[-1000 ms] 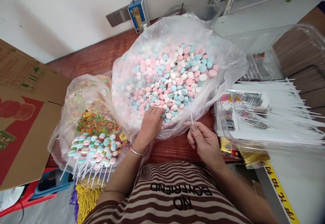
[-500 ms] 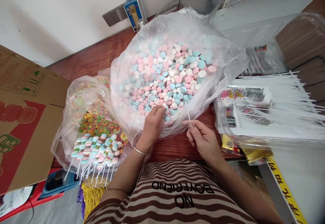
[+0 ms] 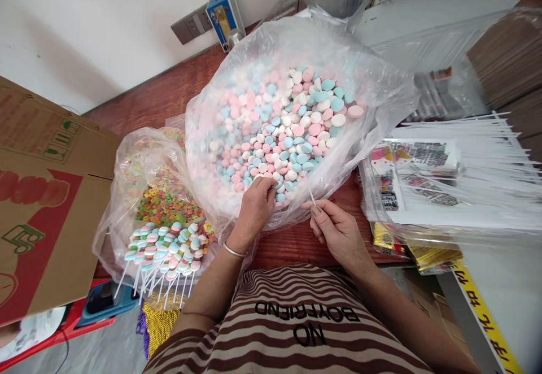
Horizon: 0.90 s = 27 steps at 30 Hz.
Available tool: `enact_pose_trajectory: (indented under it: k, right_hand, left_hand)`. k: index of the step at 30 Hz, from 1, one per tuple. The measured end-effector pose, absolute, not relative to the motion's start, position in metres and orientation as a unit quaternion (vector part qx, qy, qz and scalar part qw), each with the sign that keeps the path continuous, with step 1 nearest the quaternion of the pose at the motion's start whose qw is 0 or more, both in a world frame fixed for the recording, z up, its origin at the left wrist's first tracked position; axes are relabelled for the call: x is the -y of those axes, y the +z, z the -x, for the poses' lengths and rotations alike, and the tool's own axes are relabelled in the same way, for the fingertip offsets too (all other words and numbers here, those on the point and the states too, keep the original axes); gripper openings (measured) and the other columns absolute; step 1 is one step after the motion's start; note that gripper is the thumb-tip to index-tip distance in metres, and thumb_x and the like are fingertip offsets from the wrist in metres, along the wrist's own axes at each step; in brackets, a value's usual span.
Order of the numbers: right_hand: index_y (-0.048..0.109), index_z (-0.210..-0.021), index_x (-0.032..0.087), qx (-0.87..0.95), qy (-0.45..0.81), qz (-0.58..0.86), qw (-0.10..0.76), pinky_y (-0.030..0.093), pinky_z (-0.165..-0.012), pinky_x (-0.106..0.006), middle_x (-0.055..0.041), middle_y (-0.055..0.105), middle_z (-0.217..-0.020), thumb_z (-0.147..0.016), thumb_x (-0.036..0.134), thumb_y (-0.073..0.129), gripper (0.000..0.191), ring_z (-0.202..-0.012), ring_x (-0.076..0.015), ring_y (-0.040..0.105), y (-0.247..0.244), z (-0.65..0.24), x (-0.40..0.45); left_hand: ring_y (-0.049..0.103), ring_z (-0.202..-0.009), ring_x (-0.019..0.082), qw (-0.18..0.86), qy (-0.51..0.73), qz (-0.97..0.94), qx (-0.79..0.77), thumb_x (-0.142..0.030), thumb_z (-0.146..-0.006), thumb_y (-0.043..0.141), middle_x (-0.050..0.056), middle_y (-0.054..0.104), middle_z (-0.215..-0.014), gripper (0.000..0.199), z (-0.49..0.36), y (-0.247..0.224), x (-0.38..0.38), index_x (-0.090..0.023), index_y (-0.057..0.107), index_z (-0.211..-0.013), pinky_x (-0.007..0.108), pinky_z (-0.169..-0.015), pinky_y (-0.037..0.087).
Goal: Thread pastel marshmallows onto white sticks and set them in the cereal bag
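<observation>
Holding the white stick (image 3: 312, 196): I see the right hand (image 3: 336, 230) pinch it between thumb and finger, just below the middle of the frame. The top end pokes out past the grip. I think the low pinch leaves that tip free.
Left hand (image 3: 257, 204): The fingers bend down into the round sweets (image 3: 298, 156) at the near side of the big bag (image 3: 392, 94). I cannot tell if they grip one.
Big bag: It sits in the middle of the frame, mouth spread wide, I guess so fingers can get in.
Sweets on sticks (image 3: 169, 247): They lie in a bunch at the lower left, over the small bag (image 3: 116, 210) of ring sweets (image 3: 165, 204). The stick ends point to the bottom of the frame, perhaps to be easy to grab.
Clear box (image 3: 444, 235): It is at the right with many spare sticks (image 3: 491, 153). I guess that makes a short reach for the right hand.
Edges: The soft bag rim is near both hands, so I think it could catch a finger. The cardboard box (image 3: 97, 193) blocks the far left.
Room: Wooden table (image 3: 279, 252) shows between the hands and beside the right hand. I judge it a narrow strip, with the striped shirt (image 3: 296, 300) close below.
</observation>
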State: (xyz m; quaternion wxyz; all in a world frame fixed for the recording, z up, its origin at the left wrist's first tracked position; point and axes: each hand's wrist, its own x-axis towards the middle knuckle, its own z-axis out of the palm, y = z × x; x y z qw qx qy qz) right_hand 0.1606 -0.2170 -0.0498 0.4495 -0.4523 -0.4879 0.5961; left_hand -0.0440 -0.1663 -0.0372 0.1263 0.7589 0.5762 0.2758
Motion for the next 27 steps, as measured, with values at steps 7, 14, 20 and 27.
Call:
enact_pose_trajectory:
  k: [7, 14, 20, 27]
  right_hand:
    - [0.068, -0.106, 0.018, 0.51, 0.595, 0.447, 0.431, 0.034, -0.048, -0.022, 0.0057, 0.049, -0.061, -0.103, 0.047, 0.05, 0.035, -0.05, -0.009, 0.043, -0.051, -0.159, 0.218]
    - [0.069, -0.108, 0.018, 0.52, 0.587, 0.451, 0.426, 0.034, -0.048, -0.022, 0.0055, 0.05, -0.062, -0.103, 0.048, 0.049, 0.036, -0.05, -0.0092, 0.043, -0.052, -0.16, 0.217]
    - [0.069, -0.12, 0.016, 0.561, 0.551, 0.466, 0.406, 0.04, -0.051, -0.023, 0.0053, 0.051, -0.059, -0.104, 0.045, 0.045, 0.041, -0.051, -0.0109, 0.048, -0.046, -0.156, 0.219]
    - [0.057, -0.146, 0.018, 0.694, 0.39, 0.493, 0.35, 0.058, -0.079, -0.029, -0.0088, 0.079, -0.112, -0.103, 0.028, 0.044, 0.046, -0.086, -0.0192, 0.076, -0.034, -0.163, 0.224]
  left_hand:
    - [0.066, -0.089, 0.02, 0.07, 0.222, -0.755, -0.613, -0.009, -0.095, 0.05, 0.008, 0.07, -0.099, 0.02, 0.036, -0.045, 0.163, -0.019, 0.066, -0.102, 0.029, -0.075, 0.05]
    - [0.066, -0.102, 0.019, 0.141, 0.218, -0.778, -0.571, -0.007, -0.087, 0.058, 0.009, 0.068, -0.118, 0.029, 0.037, -0.036, 0.169, -0.02, 0.062, -0.112, 0.03, -0.085, 0.053]
    - [0.065, -0.092, 0.022, 0.119, 0.181, -0.758, -0.615, -0.014, -0.089, 0.062, 0.009, 0.068, -0.103, 0.02, 0.026, -0.041, 0.162, -0.018, 0.063, -0.108, 0.033, -0.077, 0.053]
    - [0.068, -0.074, 0.015, 0.406, 0.419, -0.54, -0.607, -0.028, -0.083, 0.072, 0.003, 0.073, -0.089, 0.026, 0.038, -0.034, 0.16, -0.019, 0.069, -0.107, 0.028, -0.068, 0.055]
